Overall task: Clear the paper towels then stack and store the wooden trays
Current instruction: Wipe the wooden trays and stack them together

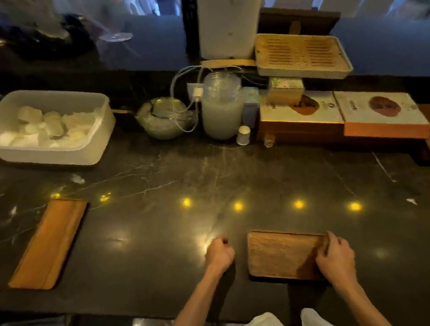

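Now | right hand [335, 257] pressed on tray [281, 257], lower centre | left hand [219, 252] fisted beside it | second tray [48, 244] at left

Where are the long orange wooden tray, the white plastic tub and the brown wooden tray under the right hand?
Long orange wooden tray [48, 245]: head view, flat centre.
White plastic tub [93, 151]: head view, front wall.
Brown wooden tray [279, 254]: head view, bare middle.
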The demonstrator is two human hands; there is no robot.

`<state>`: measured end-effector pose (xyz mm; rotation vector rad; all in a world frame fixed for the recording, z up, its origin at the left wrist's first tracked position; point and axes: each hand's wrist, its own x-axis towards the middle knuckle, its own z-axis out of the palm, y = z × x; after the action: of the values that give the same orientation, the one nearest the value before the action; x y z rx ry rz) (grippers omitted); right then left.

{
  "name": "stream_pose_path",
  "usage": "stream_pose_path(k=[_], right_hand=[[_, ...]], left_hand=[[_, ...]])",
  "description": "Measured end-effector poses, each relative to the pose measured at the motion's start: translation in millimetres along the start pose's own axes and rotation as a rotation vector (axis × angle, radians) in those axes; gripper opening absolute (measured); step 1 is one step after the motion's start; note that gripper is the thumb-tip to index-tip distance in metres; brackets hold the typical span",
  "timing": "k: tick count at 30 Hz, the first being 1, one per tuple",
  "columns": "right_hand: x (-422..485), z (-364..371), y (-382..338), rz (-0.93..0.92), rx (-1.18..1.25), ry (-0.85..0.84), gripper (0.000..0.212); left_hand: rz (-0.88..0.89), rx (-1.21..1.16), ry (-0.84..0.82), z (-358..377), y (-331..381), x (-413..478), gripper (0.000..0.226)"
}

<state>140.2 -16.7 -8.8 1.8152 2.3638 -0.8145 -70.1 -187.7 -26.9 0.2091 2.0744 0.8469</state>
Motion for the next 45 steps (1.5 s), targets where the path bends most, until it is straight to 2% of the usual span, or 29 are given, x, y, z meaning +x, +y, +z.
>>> stream_pose_path(k=[3,8,11,16,20,22,24,29,30,32,34,36,40,45], right_hand=[[-0.5,27.1,-84.2,-0.261,-0.102,-0.029,0.041],[-21.0,106.1,-267.5,-0.669,-0.174,-0.270,0.026],[-49.2,161.6,-374.2,-0.852,-0.253,-0.413,0.022],[-95.2,237.2,-506.9,-1.043,-0.375,-0.544,0.032],[-113.0,274.2,-561.6,-1.064,-0.401,-0.621,0.041],[-114.3,285.9,-570.8,-1.031,-0.416,-0.666,0.050],[-114.5,290.5,-569.3,-0.955,-0.421,-0.734,0.062],[-108.8,272.5,-551.2,-0.852,-0.424,-0.725,0.073],[-105.4,266.0,-544.3,-0.796,-0.406,-0.737,0.074],[-96.3,248.9,-521.5,-0.630,-0.282,-0.780,0.072],[-83.9,227.9,-489.8,-0.433,-0.074,-0.815,0.060],[-70.8,205.1,-455.0,-0.309,-0.002,-0.827,0.048],[-36.5,151.2,-378.6,-0.199,0.151,-0.758,0.035],[14.9,65.7,-279.4,-0.115,0.411,-0.559,0.035]], left_hand=[[-0.033,-0.046,0.116,-74.0,-29.5,10.2,0.035],[-0.115,-0.124,0.319,-214.4,-93.0,20.0,0.034],[-0.186,-0.212,0.467,-286.7,-130.0,19.5,0.033],[-0.356,-0.358,0.691,-371.1,-189.3,21.1,0.035],[-0.530,-0.339,0.821,-394.2,-225.4,17.0,0.040],[-0.609,-0.391,0.828,-390.9,-239.8,14.5,0.037],[-0.629,-0.459,0.760,-384.2,-246.5,12.7,0.031],[-0.515,-0.737,0.724,-367.4,-243.4,13.8,0.017],[-0.492,-0.816,0.708,-364.9,-242.1,12.1,0.009],[-0.459,-0.917,0.649,-355.4,-239.1,7.2,0.011],[-0.425,-0.920,0.626,-341.6,-232.6,2.4,0.024],[-0.374,-0.871,0.624,-327.7,-219.3,-1.7,0.027],[-0.244,-0.708,0.551,-293.3,-171.8,6.2,0.027],[-0.090,-0.546,0.374,-224.6,-82.3,31.3,0.032]])
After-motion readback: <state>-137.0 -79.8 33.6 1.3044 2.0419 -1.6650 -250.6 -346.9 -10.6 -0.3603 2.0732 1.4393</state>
